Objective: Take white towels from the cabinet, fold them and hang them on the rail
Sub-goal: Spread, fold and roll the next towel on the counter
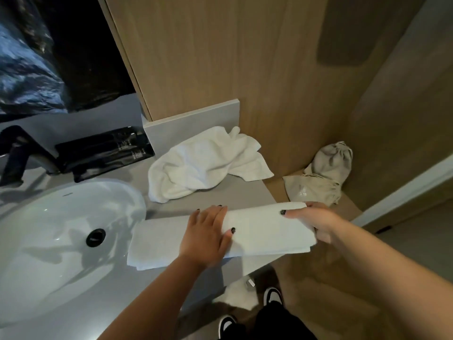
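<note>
Since the folded white towel [264,231] lies lengthwise left-to-right along the counter [220,195] edge, left hand [208,238] presses flat mid-towel while right hand [316,222] pinches its right end.

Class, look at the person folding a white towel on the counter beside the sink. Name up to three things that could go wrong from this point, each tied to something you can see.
1. The folded towel overhangs the counter edge where the right hand grips it; letting go might drop it to the floor.
2. Its other end lies beside the sink and could pick up any water there.
3. The left hand only presses flat, so the layers may shift if pulled.
</note>
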Available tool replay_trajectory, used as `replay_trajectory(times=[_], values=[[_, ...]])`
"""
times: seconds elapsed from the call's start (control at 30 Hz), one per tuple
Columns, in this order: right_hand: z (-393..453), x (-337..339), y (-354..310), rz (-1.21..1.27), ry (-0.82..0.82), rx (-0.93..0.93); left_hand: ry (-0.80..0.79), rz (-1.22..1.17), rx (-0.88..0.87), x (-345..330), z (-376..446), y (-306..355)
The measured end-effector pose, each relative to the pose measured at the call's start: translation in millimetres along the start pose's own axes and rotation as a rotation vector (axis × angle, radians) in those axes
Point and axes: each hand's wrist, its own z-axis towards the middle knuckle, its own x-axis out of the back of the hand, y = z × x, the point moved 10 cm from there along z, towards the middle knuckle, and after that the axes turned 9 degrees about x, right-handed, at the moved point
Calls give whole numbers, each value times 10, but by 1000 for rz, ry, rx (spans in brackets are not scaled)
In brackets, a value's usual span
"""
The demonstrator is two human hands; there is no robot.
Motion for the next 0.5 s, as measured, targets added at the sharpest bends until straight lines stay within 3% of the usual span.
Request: replay_trajectory(times=[0.1, 0.2, 0.33, 0.5], values=[[-95, 61, -128, -103, -22, 114, 2, -43, -49, -4, 3, 21], [-257, 20, -566, -305, -52, 397, -47, -156, -17, 107, 134, 98], [-632, -162, -1302, -572, -161, 783, -223, -549, 83, 443, 360, 348], [-1132, -67, -2096, -574, -144, 1053, -81, -768, 37, 1242, 522, 848]])
